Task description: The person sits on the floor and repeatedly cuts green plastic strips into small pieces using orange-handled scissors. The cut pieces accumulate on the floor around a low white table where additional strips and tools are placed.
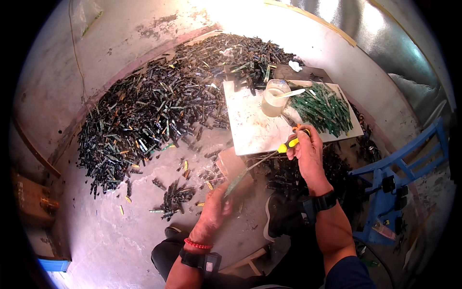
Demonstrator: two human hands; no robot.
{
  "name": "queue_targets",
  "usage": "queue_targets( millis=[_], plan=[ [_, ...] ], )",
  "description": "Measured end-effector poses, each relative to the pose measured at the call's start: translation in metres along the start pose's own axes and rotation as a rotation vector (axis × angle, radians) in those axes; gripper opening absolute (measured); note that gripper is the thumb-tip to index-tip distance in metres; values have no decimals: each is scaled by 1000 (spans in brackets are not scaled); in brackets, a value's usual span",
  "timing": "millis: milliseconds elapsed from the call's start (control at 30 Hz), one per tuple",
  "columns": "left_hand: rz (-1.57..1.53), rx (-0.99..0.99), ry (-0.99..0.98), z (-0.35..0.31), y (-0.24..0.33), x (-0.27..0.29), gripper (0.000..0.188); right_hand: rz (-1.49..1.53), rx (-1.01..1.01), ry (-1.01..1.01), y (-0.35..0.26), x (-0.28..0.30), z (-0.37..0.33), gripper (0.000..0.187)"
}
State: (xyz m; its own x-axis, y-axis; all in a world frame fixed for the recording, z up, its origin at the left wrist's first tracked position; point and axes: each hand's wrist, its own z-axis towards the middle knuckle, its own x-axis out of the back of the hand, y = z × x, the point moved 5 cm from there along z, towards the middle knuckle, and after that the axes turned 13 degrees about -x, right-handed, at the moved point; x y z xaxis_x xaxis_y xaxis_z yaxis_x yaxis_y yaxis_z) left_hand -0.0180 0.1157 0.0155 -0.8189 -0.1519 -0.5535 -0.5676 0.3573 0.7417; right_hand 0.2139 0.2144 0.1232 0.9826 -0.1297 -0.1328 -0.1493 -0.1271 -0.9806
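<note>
right hand (pixel 308 151) grips screwdriver (pixel 269 156) (yellow handle), left hand (pixel 214 209) holds green strip (pixel 237 180)

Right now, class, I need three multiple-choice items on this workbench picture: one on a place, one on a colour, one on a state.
1. Where does the clear jar stand?
A. on the white board
B. on the blue chair
C. on the floor

2. What colour is the screwdriver handle?
A. red
B. yellow and black
C. white

3. What is the left hand doing?
A. resting empty
B. holding a green strip
C. lifting the jar

Answers:
1 A, the jar sits on the board beside the green pile.
2 B, seen in the right hand.
3 B, its fingers close on the strip.
</note>
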Motion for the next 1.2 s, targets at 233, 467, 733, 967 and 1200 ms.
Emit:
queue_targets(
  millis=[233,467,733,967,1200],
  plan=[
    [-48,2,-53,0,-3,4,32,2,-20,-2,2,-2,1,16],
    [8,8,21,0,0,-1,46,49,-19,7,3,3,4,17],
    [-23,12,2,1,-1,-1,43,-11,-15,21,3,1,4,20],
    [-24,7,16,2,-1,-1,40,-32,-49,3,7,-3,4,13],
    [3,-1,50,-1,3,-2,42,-69,11,-28,-2,-8,1,14]
  ],
)
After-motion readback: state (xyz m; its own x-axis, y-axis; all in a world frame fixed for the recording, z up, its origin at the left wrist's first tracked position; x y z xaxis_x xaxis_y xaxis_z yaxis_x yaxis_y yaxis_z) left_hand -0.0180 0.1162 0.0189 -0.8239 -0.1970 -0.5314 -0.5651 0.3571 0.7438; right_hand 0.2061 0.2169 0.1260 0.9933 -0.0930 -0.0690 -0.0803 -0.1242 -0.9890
